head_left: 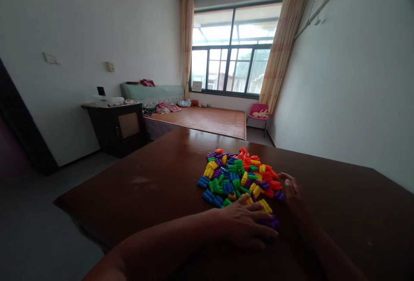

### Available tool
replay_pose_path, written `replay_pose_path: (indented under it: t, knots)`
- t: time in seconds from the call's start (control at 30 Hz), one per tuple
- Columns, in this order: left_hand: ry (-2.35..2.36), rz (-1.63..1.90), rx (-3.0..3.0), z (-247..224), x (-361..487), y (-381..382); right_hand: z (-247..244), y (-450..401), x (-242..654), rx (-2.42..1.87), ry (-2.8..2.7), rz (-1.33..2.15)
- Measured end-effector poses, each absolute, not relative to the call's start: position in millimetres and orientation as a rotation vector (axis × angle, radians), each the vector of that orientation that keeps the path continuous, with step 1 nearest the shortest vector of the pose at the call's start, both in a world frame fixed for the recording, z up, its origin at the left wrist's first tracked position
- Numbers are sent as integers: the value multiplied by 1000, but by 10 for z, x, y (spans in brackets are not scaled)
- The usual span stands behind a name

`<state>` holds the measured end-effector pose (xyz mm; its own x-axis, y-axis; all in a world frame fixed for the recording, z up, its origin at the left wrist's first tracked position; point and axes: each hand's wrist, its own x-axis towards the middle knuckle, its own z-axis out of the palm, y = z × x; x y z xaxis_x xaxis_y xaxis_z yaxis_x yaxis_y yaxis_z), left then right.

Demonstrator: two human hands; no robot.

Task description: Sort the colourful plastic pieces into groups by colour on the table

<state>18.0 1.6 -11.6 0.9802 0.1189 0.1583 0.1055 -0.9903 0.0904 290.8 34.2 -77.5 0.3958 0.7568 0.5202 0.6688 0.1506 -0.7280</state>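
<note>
A loose pile of plastic toy building pieces [232,176] in orange, yellow, green, blue and purple lies on the dark brown table [155,186]. My left hand [247,222] rests over the near edge of the pile with its fingers spread, touching purple pieces [274,221] that show past the fingertips. Yellow pieces [265,206] lie just beyond those fingers. At the pile's right side, my right hand [292,187] stands on edge with its fingers stretched out, beside a purple piece [279,196] and orange pieces [274,185]. Nothing shows in its grip.
Beyond the table is a bed [200,119] with clothes on it. A dark cabinet [129,125] stands at the left and a pink chair [258,110] at the back right. The table's left corner [58,201] juts over the grey floor.
</note>
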Motion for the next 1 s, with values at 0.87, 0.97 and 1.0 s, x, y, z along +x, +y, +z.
replay_pose_path:
  t: [0.87, 0.97, 1.0]
  knots:
    - [473, 732, 2861, -122, 1, 421, -712, 1126, 2999, -1771, -1358, 188]
    - [658, 731, 2830, -178, -36, 539, -751, 1262, 3212, -1889, -1406, 194]
    - [694, 705, 2836, -207, -47, 571, -788, 1294, 3240, -1907, -1450, 210]
